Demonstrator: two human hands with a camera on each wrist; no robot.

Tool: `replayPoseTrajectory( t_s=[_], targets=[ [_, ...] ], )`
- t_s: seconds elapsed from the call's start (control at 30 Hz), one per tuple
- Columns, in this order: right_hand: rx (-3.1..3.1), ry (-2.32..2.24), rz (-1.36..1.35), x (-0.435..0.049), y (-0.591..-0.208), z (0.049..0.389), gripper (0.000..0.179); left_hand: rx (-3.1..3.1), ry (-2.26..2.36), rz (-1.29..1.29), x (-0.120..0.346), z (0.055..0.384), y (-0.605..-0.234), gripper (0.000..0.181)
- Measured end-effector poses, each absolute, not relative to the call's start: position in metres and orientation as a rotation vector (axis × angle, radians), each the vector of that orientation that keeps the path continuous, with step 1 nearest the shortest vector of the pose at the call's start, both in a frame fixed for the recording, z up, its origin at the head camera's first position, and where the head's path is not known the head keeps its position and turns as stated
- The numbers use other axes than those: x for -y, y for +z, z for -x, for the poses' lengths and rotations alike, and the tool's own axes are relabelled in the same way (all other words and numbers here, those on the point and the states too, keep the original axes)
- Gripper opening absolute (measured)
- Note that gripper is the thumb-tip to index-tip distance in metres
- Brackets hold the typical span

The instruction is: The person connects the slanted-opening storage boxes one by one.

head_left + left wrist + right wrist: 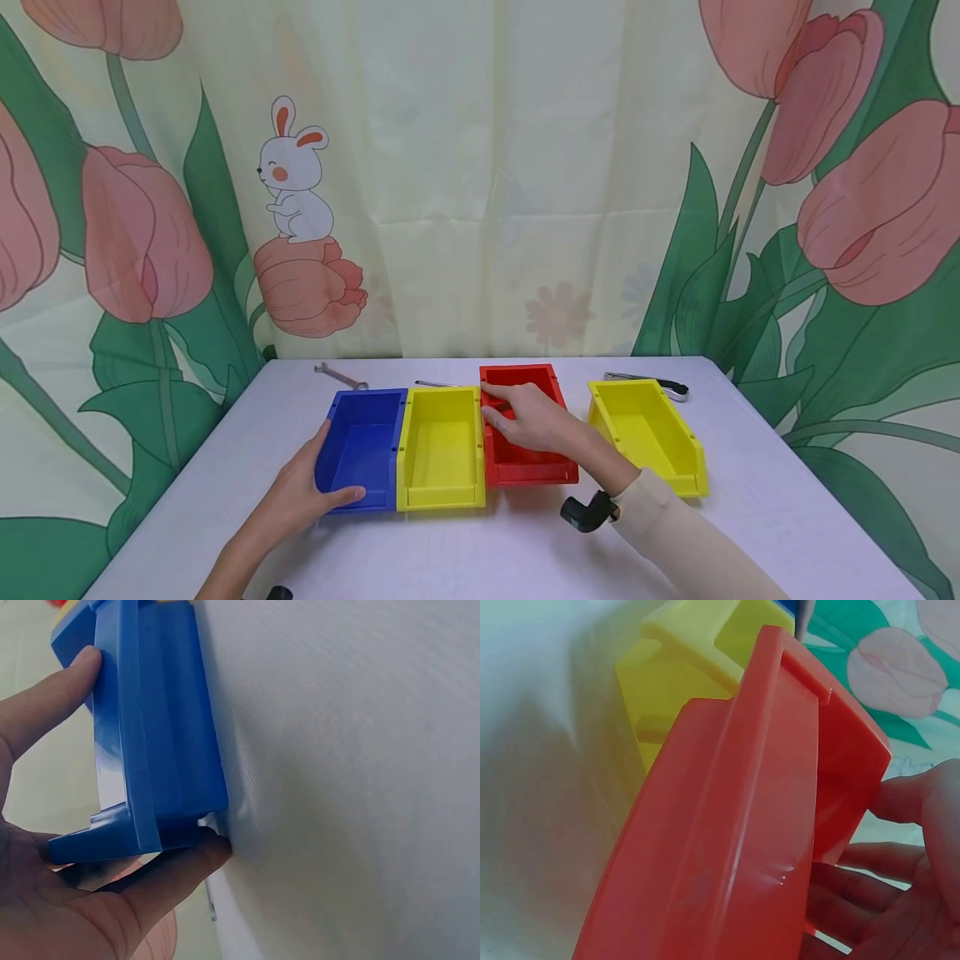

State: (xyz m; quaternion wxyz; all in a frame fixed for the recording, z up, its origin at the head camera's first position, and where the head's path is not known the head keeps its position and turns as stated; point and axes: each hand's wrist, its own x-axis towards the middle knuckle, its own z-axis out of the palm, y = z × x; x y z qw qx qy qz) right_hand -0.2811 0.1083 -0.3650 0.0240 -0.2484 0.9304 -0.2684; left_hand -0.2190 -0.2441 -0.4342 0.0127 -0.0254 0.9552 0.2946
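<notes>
My left hand [303, 483] grips the blue bin [360, 467] at its left end, thumb on the front edge. In the left wrist view, the fingers [176, 874] curl around the corner of that bin, close over the table. Pressed against the blue bin stands a yellow bin [441, 454]. Right beside it, the red bin [532, 468] sits slightly farther back and a little angled. My right hand [534, 417] reaches across the red bin and holds its left wall, fingertips at the seam with the yellow bin. In the right wrist view, the thumb [904, 799] is at the red rim.
A second yellow bin [652, 433] stands apart on the right, turned at an angle. Behind the bins lie a wrench [341, 377], a thin metal rod [435, 384] and a tool with a black handle [672, 387]. A tulip-printed curtain [450, 275] hangs at the table's back edge.
</notes>
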Motion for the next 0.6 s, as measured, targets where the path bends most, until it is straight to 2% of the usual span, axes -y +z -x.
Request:
replayPoseTrajectory(
  t_s=[0.6],
  targets=[
    [-2.888,-0.857,0.727,-0.1073,-0.3715,0.2785,0.062,-2.966,0.933,0.084,0.2444,0.2177,-0.4358,0.137]
  ],
)
